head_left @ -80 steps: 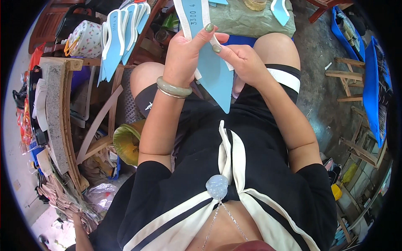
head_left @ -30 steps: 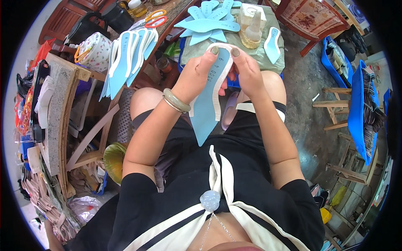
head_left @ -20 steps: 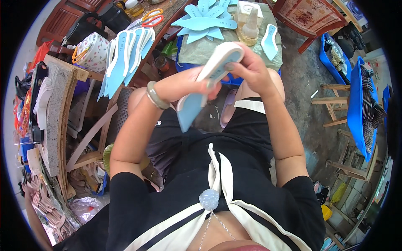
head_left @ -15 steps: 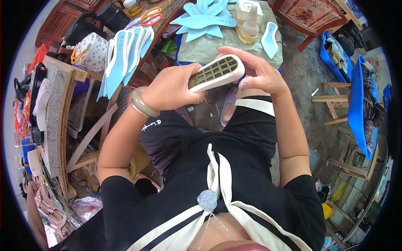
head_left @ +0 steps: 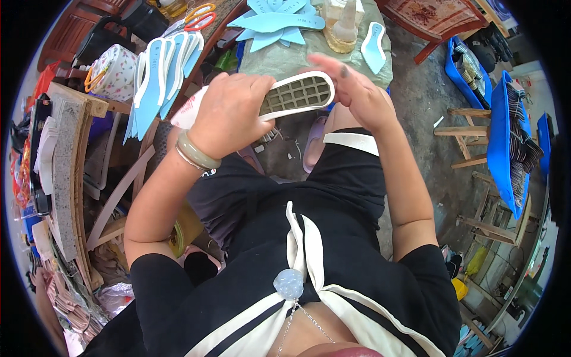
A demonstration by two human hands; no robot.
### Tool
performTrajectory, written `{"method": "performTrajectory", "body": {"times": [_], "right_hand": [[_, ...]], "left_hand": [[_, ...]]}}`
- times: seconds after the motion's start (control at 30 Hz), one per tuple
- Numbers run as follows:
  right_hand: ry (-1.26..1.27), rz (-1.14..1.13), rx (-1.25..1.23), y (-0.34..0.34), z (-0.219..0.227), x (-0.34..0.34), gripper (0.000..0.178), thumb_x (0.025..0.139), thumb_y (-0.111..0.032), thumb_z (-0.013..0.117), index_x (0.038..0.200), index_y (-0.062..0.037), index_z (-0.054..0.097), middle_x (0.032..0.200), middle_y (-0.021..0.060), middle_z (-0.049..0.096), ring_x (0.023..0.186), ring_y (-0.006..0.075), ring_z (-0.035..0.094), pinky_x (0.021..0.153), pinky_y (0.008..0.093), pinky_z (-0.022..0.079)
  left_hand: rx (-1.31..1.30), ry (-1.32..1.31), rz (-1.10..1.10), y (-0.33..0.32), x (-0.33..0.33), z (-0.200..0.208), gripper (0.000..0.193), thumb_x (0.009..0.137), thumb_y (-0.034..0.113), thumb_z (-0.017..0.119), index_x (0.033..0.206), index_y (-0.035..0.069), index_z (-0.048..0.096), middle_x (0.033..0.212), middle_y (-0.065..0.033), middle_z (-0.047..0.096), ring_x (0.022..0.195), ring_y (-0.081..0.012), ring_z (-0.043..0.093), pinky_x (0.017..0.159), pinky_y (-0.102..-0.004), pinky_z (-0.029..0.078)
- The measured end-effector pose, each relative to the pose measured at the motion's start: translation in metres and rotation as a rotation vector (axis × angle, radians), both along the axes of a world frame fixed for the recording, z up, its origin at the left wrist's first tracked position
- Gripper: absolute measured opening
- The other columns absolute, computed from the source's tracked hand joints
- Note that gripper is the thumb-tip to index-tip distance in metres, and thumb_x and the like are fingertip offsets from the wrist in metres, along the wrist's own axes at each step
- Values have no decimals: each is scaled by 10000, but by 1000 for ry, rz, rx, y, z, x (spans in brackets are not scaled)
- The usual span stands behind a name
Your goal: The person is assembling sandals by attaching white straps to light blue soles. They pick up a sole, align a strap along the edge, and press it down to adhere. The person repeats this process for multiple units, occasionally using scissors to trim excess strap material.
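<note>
Left hand [head_left: 231, 112] grips the sole [head_left: 300, 96], right hand [head_left: 364, 98] beside.

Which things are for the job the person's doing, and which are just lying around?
Probably for the job:
white-edged piece with a grid underside, in the left hand
white-edged blue pieces, bunched at left
piled blue pieces
nozzle bottle, maybe

Probably just lying around:
flowery container
patterned chair
yellow thing at lower right
</note>
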State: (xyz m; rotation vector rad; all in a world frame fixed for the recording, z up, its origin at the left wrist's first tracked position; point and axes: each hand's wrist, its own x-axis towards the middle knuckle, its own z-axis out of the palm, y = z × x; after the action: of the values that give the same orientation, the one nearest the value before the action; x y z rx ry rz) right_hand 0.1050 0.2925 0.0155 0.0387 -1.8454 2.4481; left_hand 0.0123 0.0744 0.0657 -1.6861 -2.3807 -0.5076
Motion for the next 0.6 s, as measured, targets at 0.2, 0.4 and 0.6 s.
{"method": "performTrajectory", "body": {"times": [0.2, 0.4, 0.6], "right_hand": [[-122, 79, 364, 5, 6, -11, 369, 985, -308, 416, 1097, -15, 610, 692, 57, 655, 451, 69, 515, 433, 194, 407], [85, -466, 106, -22, -21, -31, 379, 1003, -317, 398, 1097, -24, 620, 724, -45, 571, 594, 14, 477, 512, 162, 366], [272, -754, 246, -44, -59, -45, 482, 913, -255, 586, 1298, -10, 431, 1017, 45, 568, 854, 109, 546, 774, 245, 465]], "left_hand": [[-22, 5, 10, 1, -3, -3, 398, 609, 143, 718, 978, 56, 595, 824, -93, 629, 785, -264, 602, 691, -373, 425], [170, -136, 224, 29, 7, -37, 309, 663, 185, 703, 914, 43, 594, 737, -147, 621, 728, -339, 616, 665, -438, 473], [141, -338, 470, 54, 25, -61, 345, 647, 240, 718, 881, 28, 581, 742, -153, 646, 722, -345, 634, 663, -442, 490]]}}
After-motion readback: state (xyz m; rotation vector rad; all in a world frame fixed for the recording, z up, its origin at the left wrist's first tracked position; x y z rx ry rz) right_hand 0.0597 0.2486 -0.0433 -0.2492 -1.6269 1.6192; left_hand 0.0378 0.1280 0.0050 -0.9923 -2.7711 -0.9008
